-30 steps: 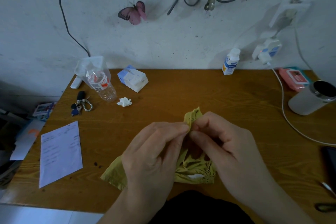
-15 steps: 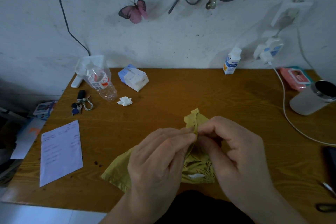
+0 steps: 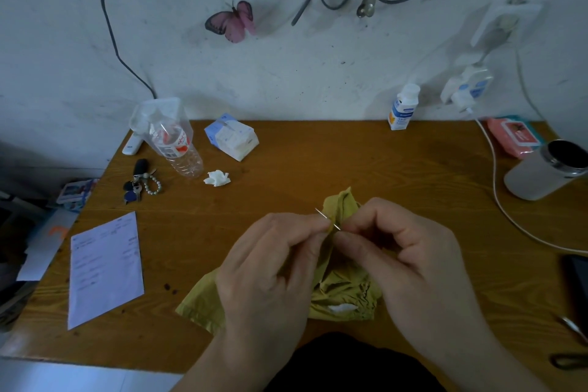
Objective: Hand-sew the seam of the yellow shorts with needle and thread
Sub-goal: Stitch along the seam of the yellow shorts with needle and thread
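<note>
The yellow shorts [image 3: 345,288] lie crumpled on the wooden table [image 3: 350,162] near its front edge, with one fold lifted up between my hands. My left hand [image 3: 273,267] pinches that raised fold between thumb and forefinger. My right hand [image 3: 404,251] pinches a thin silver needle [image 3: 327,218] by its near end. The needle passes through the fold, its tip poking out to the upper left. I cannot make out the thread.
On the left lie a paper sheet [image 3: 105,267], keys [image 3: 140,184], a plastic bottle [image 3: 178,149], a tissue pack [image 3: 232,140] and a crumpled tissue [image 3: 217,177]. A small bottle [image 3: 402,108], pink pack [image 3: 512,137], grey cup [image 3: 547,170], white cable [image 3: 499,200], phone [image 3: 577,283] and scissors [image 3: 572,344] sit right.
The hands have drawn slightly apart and moved a little toward me. The needle now shows through the raised fold, its tip sticking out at the upper left.
</note>
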A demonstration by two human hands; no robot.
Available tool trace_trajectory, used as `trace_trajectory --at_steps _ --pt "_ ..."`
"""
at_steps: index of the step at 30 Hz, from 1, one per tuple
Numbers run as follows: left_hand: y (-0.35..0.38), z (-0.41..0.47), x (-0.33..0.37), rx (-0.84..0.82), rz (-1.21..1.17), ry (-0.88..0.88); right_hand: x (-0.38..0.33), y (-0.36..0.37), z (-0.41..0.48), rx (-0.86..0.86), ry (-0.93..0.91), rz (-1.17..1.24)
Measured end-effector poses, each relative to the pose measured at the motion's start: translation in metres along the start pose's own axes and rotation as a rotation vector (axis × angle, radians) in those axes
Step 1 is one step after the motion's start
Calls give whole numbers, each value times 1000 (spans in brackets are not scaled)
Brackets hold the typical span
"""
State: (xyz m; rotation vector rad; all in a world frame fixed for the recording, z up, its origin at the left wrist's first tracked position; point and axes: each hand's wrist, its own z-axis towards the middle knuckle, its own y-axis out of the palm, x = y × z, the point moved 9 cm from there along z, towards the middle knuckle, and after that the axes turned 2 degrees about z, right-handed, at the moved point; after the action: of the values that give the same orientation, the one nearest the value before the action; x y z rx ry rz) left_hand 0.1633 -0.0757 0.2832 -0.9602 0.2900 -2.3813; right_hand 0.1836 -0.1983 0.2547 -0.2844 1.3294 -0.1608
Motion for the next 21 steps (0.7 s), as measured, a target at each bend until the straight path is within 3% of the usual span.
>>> trace_trajectory --at_steps 7,14,21 --pt "2 0 -8 -17 37 -58 8 2 1 -37 106 36" --pt "10 -6 -4 -64 -24 -65 4 -4 2 1 44 -2" --pt "11 -3 -19 -69 -65 -242 8 1 3 -46 88 -10"
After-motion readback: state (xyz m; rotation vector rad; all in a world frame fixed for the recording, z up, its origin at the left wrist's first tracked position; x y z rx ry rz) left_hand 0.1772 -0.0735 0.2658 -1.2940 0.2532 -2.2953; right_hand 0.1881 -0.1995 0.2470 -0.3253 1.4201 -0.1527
